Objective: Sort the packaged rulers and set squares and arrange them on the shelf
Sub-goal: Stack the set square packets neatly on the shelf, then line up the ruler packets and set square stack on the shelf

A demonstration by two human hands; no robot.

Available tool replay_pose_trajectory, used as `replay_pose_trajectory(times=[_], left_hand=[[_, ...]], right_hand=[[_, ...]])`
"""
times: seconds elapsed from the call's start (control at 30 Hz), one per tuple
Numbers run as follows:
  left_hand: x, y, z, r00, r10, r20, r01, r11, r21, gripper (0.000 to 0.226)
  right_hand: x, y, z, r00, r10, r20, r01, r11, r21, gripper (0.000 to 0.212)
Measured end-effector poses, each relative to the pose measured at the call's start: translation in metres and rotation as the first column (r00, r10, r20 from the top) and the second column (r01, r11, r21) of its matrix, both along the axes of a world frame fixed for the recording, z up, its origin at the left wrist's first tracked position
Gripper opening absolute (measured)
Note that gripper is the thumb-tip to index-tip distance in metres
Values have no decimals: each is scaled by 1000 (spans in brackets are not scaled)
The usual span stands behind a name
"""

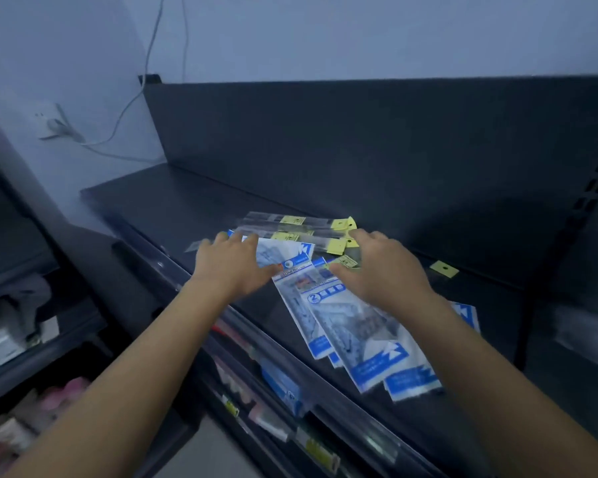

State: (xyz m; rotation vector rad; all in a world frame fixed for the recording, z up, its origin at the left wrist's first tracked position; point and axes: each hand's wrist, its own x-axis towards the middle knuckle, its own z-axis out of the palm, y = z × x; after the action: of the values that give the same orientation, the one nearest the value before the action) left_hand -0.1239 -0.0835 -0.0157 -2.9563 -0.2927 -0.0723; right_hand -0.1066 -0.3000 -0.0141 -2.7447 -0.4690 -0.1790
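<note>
Several blue-and-white set square packs [356, 326] lie fanned out on the dark shelf [159, 198], overlapping one another. Behind them lie clear ruler packs with yellow header tags [304, 232], stacked side by side. My left hand [232, 267] rests with spread fingers on the left end of the pile, over one blue pack and the ruler ends. My right hand [380, 267] lies on the right side, fingers spread near the yellow tags, thumb touching a tag on a blue pack. Neither hand visibly grips anything.
One more yellow tag [444, 269] lies on the shelf to the right. The shelf's dark back panel [359, 139] rises behind. Lower shelves [280, 384] hold assorted packaged goods. A wall socket with a white cable [57, 124] is at the left.
</note>
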Motion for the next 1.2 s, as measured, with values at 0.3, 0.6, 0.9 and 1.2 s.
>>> replay_pose_trajectory(times=[0.3,0.6,0.9,1.2], left_hand=[[115,87,-20,873,-447,-195,400,885,-237,52],[199,116,-34,722,-659,-209,442,673,-593,64],[234,114,-22,601,-728,-330,345,609,-715,53],[254,134,-27,552,-787,-275,168,428,-888,34]], right_hand=[[79,88,-36,990,-98,-100,88,991,-105,28],[142,138,-50,968,-187,-167,172,980,-96,28],[150,118,-47,940,-213,-268,228,973,24,38],[151,120,-47,959,-188,-212,203,978,54,37]])
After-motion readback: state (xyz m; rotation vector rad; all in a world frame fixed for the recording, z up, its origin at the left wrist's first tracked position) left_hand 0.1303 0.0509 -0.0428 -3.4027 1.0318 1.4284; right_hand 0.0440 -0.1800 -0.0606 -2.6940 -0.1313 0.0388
